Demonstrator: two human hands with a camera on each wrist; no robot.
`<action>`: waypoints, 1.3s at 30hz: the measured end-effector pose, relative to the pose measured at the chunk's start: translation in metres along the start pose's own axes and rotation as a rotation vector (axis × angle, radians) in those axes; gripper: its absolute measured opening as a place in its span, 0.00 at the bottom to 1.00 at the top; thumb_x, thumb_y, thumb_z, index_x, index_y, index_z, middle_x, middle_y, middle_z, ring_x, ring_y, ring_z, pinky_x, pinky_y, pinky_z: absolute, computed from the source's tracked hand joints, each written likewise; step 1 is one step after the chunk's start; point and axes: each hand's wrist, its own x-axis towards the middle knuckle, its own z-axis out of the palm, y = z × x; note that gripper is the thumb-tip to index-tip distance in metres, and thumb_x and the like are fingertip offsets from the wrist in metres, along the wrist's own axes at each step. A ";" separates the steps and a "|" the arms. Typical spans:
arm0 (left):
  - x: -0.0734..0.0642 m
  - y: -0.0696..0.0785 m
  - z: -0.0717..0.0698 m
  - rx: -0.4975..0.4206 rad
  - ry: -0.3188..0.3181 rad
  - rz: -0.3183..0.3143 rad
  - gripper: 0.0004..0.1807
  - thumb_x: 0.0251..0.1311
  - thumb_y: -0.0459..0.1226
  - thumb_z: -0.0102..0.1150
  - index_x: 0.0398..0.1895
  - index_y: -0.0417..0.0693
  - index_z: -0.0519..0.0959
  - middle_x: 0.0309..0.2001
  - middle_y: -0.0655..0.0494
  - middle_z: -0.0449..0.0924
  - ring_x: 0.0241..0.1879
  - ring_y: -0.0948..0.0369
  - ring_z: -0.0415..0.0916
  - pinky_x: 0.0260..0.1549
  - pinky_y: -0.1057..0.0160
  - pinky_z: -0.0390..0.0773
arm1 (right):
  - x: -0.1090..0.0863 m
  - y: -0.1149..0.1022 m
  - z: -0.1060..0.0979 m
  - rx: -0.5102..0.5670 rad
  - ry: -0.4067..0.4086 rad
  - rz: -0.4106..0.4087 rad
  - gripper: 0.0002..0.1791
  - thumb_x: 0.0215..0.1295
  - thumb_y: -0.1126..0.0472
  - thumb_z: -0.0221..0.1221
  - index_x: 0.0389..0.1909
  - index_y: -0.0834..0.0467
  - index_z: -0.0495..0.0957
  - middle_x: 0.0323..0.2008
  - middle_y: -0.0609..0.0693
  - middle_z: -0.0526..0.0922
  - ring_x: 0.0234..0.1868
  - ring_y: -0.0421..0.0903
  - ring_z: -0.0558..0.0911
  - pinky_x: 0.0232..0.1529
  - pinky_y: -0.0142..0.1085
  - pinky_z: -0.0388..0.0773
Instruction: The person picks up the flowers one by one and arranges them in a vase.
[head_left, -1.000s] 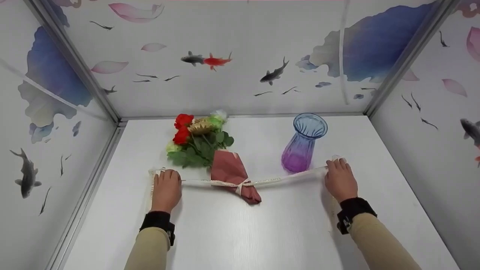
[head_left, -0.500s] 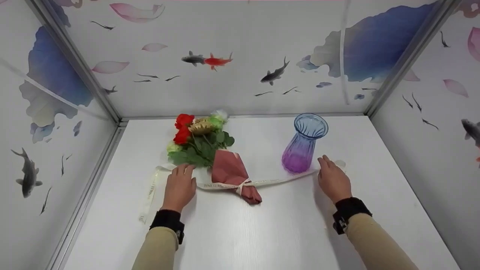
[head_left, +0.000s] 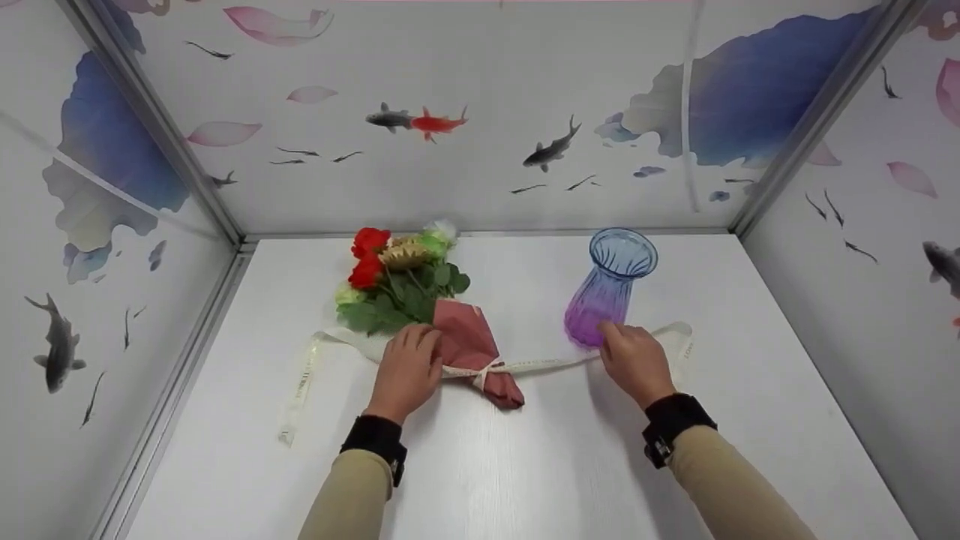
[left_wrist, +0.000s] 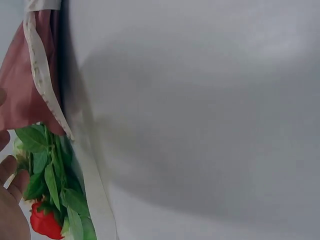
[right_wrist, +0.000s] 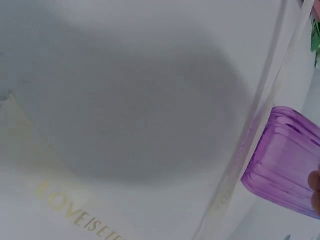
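A bouquet of red, gold and pale green flowers (head_left: 397, 259) lies on the table, its stems in dusty-red wrapping paper (head_left: 463, 334). White ribbon (head_left: 544, 366), with gold lettering, is tied round the paper's narrow end and stretches out to both sides. My left hand (head_left: 405, 369) hovers by the paper's left edge, fingers loosely bent and apart from the ribbon in the left wrist view. In front of the blue-to-purple glass vase (head_left: 594, 300) is my right hand (head_left: 637, 364). Its fingertips (right_wrist: 315, 181) overlap the vase in the right wrist view, with no ribbon between them.
The white table (head_left: 480, 465) is bounded by printed panels at the back and sides. The ribbon's left tail (head_left: 304, 386) bends toward the front of the table; its right tail (head_left: 684, 341) curls beyond my right hand.
Both hands have let go of the ribbon and moved inward, the left toward the paper, the right toward the vase. The ribbon ends now lie loose on the table. Bouquet and vase stay put.
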 end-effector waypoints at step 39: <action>0.006 0.059 0.042 0.002 -0.328 -0.098 0.51 0.66 0.66 0.55 0.80 0.43 0.56 0.81 0.47 0.52 0.81 0.47 0.43 0.76 0.37 0.42 | 0.022 -0.091 0.052 0.204 -0.377 -0.249 0.14 0.70 0.71 0.59 0.54 0.60 0.79 0.52 0.55 0.82 0.54 0.54 0.80 0.56 0.47 0.80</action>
